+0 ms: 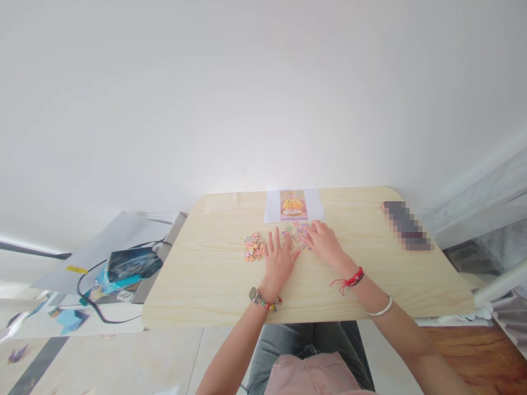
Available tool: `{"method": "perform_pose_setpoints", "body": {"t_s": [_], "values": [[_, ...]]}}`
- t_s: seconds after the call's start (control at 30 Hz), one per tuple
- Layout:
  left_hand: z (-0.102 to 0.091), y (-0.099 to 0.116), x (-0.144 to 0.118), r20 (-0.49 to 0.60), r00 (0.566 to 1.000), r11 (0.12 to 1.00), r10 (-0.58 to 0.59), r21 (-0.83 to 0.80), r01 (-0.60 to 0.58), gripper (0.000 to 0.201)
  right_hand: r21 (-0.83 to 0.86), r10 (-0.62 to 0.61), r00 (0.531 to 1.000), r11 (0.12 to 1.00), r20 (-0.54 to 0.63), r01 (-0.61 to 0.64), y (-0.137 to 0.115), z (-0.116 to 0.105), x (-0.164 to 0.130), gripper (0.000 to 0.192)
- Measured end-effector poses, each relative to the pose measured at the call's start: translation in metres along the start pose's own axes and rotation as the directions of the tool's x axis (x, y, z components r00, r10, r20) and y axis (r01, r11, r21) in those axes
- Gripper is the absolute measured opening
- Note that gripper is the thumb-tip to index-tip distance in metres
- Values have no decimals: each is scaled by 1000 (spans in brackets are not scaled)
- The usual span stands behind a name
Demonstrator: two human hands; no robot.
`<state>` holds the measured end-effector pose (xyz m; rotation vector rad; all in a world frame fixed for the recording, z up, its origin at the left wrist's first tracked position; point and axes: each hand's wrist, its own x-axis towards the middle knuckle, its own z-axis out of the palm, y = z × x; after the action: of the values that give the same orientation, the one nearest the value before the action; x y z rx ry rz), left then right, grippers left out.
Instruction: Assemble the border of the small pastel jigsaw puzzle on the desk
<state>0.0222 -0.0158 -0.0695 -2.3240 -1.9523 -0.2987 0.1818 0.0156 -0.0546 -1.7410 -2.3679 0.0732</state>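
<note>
Lying between hands (302, 249): puzzle pieces (297, 233); more left (253, 247).

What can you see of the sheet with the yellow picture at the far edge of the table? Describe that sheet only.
The sheet is white paper lying flat on the pale wooden table, at its far edge by the wall. A printed picture fills its middle: a yellow, rounded figure on a pink and orange ground, with white margins left and right. Its detail is too small to read. Small puzzle pieces lie just in front of it. Neither hand touches it.
</note>
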Motion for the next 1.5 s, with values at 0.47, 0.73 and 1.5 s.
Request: {"method": "perform_pose_setpoints", "body": {"t_s": [0.47, 0.73, 1.5], "values": [[-6, 2, -3, -13, 998, 997, -63, -43, 62, 51, 62, -132, 987, 989, -89, 137, -16, 6, -7, 27], [-17, 7, 7, -43, 998, 997, -40, -68, 37, 37, 176, -16, 997, 984, -82, 31, 5, 0, 11, 26], [-10, -4, 89, 192, 943, 934, 273, -286, -212, 24, 11, -75, 993, 997, 88, 74, 6, -8, 36, 15]]}}
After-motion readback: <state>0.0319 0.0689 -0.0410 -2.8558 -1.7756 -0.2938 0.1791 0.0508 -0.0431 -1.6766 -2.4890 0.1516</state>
